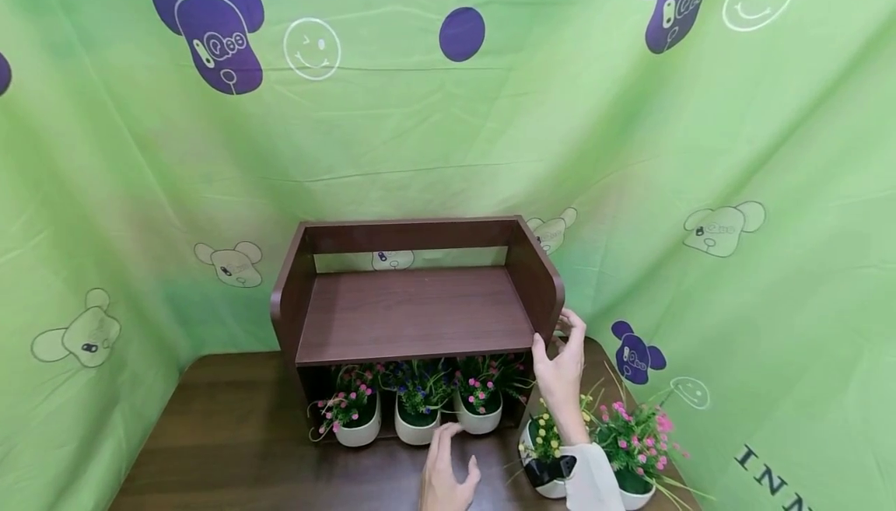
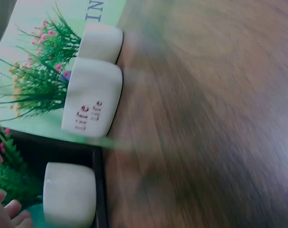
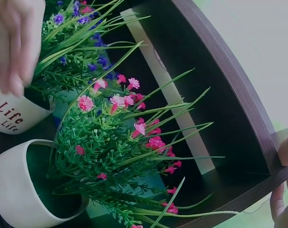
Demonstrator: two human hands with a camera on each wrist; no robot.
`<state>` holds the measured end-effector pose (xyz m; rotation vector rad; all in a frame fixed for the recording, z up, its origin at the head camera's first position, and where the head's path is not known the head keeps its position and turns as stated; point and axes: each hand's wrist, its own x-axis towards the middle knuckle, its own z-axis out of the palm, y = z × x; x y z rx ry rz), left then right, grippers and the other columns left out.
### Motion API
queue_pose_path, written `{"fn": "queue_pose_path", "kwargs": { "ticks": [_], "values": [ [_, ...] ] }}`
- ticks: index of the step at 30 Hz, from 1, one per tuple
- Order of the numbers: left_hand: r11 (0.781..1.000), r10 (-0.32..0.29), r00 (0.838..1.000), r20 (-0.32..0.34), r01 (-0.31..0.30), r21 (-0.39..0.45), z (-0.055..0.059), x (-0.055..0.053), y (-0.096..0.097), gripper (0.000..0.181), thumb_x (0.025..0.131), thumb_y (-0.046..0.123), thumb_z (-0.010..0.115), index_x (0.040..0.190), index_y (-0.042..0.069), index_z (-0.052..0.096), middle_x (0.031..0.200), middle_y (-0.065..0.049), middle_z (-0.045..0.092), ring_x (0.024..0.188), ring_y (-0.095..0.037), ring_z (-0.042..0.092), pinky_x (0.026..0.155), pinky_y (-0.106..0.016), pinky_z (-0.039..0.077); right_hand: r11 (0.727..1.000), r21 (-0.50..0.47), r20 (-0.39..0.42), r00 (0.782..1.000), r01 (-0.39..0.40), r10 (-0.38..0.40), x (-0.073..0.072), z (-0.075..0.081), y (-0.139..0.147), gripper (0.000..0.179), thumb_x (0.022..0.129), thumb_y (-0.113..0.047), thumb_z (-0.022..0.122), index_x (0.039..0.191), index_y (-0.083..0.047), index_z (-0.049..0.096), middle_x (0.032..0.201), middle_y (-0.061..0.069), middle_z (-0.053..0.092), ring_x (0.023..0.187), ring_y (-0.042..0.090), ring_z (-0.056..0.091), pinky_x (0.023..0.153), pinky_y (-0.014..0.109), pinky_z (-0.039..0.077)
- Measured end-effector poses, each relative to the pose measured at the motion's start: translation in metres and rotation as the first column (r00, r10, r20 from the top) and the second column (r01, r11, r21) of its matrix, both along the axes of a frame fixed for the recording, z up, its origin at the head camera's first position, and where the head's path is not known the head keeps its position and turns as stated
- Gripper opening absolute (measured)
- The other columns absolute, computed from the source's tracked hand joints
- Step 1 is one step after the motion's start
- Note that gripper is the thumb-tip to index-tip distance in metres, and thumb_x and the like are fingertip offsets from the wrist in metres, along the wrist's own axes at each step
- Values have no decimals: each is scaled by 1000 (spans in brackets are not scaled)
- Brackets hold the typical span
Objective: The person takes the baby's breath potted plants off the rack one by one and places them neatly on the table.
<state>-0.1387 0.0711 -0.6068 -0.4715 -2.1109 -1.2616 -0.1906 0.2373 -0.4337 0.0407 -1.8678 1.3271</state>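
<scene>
A dark brown two-tier wooden shelf stands on the table. My right hand grips its right side panel at the front corner, thumb on the inner side and fingers round the outside. Under the top board stand three white pots with artificial flowers: a pink one on the left, a blue one in the middle and a pink one on the right. My left hand hovers in front of the middle and right pots, thumb and fingers apart, holding nothing. In the right wrist view, my left fingers overlap the blue-flowered pot.
Outside the shelf on the right stand a yellow-flowered pot and a pink-flowered pot, close to my right forearm. A green printed curtain hangs behind and along both sides of the brown table.
</scene>
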Motion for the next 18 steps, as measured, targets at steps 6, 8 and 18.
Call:
{"fn": "queue_pose_path", "kwargs": {
  "ticks": [6,8,18],
  "values": [
    [1000,23,967,254,-24,1,6,-3,23,69,74,16,75,137,5,49,135,-9,51,117,-24,54,86,-36,49,1000,-5,6,1000,-1,1,1,0,2,54,82,19,57,132,9,39,119,28,47,105,24,47,84,31,43],
    [999,23,931,363,-36,29,10,-5,30,73,76,20,74,142,8,44,140,-9,47,121,-26,52,88,-40,48,1000,-7,3,1000,-4,4,1,0,2,54,82,19,57,132,10,39,120,28,47,106,25,47,84,32,43],
    [974,145,887,437,-206,95,5,-20,58,91,70,27,81,142,-5,36,141,-27,40,126,-38,44,93,-47,43,1000,-11,-2,1000,-27,26,1,1,1,53,83,19,57,132,9,39,122,26,46,108,26,46,84,36,42]
  ]
}}
